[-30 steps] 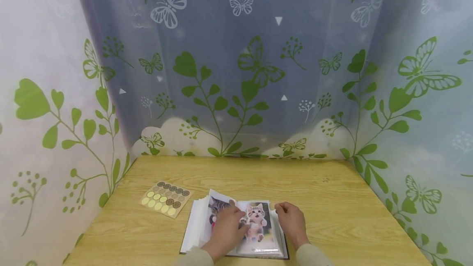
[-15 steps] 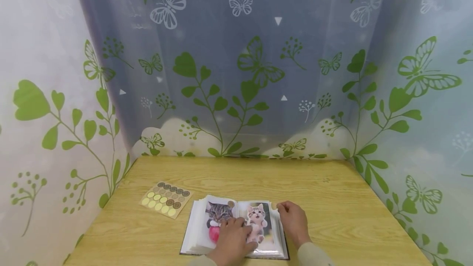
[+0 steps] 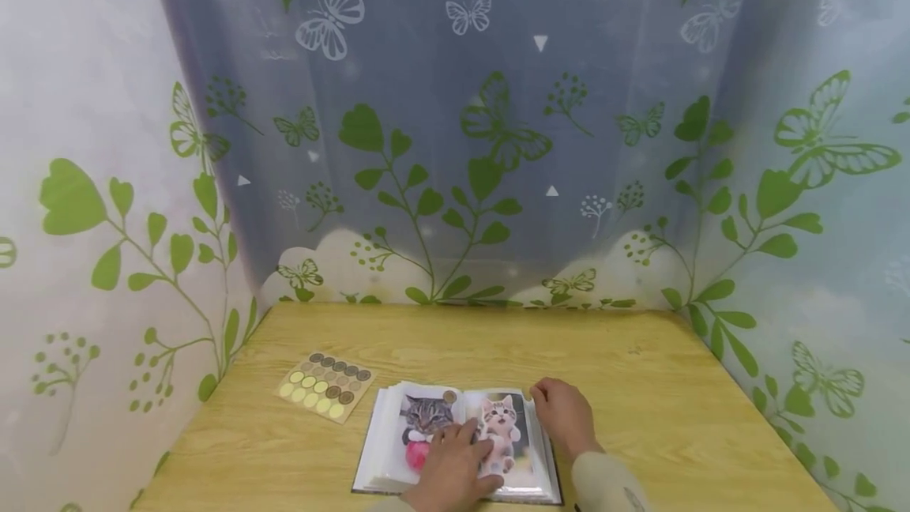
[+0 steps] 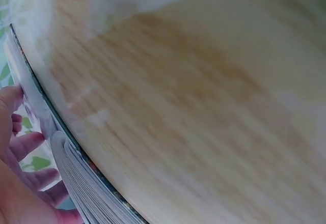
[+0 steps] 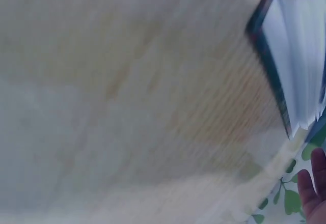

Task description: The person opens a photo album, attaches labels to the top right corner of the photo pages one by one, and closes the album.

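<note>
One wooden table carries one open photo album at its 6 o'clock edge, two cat photos showing, and one sticker sheet at the album's 10 o'clock. The left hand lies flat, fingers relaxed, pressing the album's middle. The right hand, at the album's 2 o'clock corner, has curled fingers touching the page edge; whether it pinches a page cannot be told.

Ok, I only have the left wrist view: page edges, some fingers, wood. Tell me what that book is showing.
Observer: It's a photo album lying open on the table, with two cat photos showing.
Operator: Give me the left hand's spot.
Observer: The left hand rests flat across the middle of the open pages.
Operator: Now the right hand.
Observer: The right hand is at the album's top right corner.
Operator: Name anything else there.
Observer: A sticker sheet of round dots lies left of the album.
</note>
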Available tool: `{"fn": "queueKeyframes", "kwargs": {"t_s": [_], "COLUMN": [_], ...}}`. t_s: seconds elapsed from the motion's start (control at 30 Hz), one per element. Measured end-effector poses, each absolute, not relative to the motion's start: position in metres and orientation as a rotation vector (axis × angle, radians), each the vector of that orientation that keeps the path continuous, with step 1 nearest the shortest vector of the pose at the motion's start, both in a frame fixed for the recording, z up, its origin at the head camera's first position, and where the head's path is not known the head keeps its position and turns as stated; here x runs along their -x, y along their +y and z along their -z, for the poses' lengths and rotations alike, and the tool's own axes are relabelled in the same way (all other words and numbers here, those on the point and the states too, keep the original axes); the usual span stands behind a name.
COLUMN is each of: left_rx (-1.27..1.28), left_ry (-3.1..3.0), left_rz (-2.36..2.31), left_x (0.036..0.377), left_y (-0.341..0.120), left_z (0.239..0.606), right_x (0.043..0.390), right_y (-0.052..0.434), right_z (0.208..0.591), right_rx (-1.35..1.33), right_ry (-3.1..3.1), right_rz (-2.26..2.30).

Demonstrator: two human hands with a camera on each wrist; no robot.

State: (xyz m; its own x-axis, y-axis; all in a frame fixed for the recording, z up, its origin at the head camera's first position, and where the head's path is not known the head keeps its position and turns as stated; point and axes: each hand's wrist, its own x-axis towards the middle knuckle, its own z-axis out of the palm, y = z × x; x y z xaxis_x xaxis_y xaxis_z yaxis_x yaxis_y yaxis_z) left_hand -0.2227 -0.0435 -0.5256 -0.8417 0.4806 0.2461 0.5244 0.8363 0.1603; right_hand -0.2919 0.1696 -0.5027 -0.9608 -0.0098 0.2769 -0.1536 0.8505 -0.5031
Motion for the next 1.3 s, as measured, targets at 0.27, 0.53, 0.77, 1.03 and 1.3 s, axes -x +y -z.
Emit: {"fn": "queueKeyframes", "kwargs": {"t_s": [0.27,0.53,0.77,1.03,1.3], "left_rx": [0.778,0.776,0.775,0.76,0.764], "left_ry": [-2.836,-2.862,-2.884,-2.896,-2.9], "left_rz": [0.307,0.329,0.343,0.363,0.358], "left_x": [0.222,0.222,0.221,0.221,0.221], "left_y": [-0.04,-0.04,-0.041,-0.041,-0.042], "left_z": [0.524,0.52,0.517,0.517,0.517], "right_x": [0.299,0.306,0.309,0.307,0.303], "right_y": [0.164,0.162,0.157,0.149,0.146], "right_z": [0.502,0.505,0.507,0.512,0.518], "right_rx": [-0.362,-0.411,-0.495,-0.531,-0.611], "right_ry": [-2.758,-2.696,-2.692,-2.674,-2.678], "right_rz": [-0.504,-0.387,-0.243,-0.083,-0.009]}}
